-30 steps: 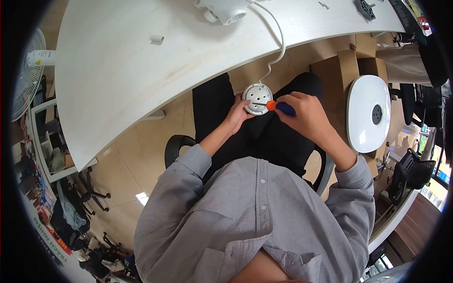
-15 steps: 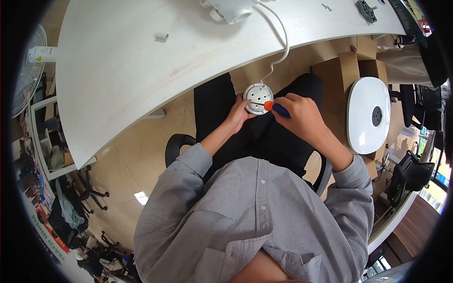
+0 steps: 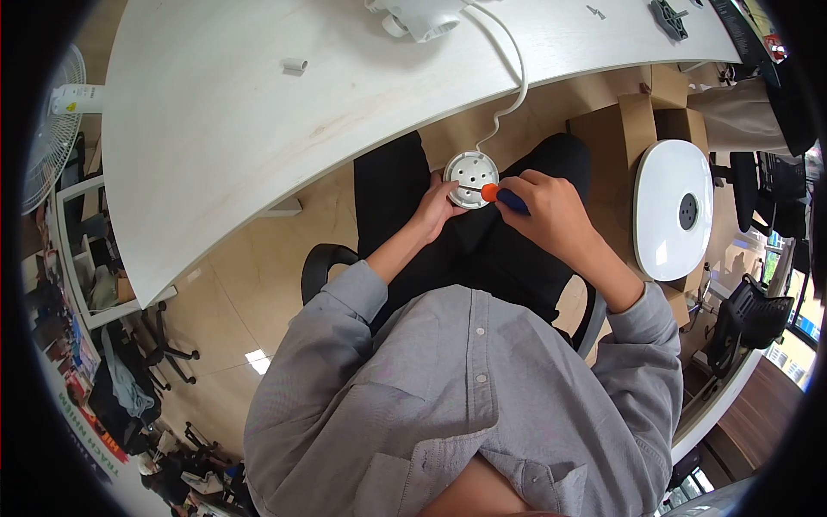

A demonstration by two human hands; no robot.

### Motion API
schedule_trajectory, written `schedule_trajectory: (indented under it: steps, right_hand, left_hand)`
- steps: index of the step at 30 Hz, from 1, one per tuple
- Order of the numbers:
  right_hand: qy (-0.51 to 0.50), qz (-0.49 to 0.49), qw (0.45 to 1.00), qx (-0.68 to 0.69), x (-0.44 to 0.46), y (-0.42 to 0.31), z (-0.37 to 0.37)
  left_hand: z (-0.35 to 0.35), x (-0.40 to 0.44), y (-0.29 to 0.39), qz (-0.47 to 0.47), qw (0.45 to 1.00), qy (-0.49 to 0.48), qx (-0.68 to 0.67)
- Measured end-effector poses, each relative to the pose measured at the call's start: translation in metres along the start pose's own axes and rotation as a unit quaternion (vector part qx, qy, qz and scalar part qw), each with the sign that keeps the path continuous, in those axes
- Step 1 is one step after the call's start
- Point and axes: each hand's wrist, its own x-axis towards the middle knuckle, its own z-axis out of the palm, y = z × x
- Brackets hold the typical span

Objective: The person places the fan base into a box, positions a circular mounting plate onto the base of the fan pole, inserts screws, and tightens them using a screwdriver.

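Over my lap, my left hand is closed on the left rim of a round white plastic part with several dark holes in its face. A white cord runs from near its top edge up to the table. My right hand grips a screwdriver with a blue and orange handle. Its thin shaft lies across the face of the round part, pointing left toward my left thumb. Whether the tip sits in a hole I cannot tell.
On the white table are a white plastic housing, a short white tube, small screws and a dark grey bracket. An oval white base leans on a cardboard box at right. A fan stands far left.
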Motion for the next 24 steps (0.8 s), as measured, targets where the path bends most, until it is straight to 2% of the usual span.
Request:
schedule_trajectory:
  steps: [24]
  right_hand:
    - [-0.01, -0.003, 1.0, -0.011, -0.0011, -0.0047, -0.0024]
  left_hand:
    - [-0.0006, 0.0017, -0.001, 0.004, 1.0, 0.0, 0.0]
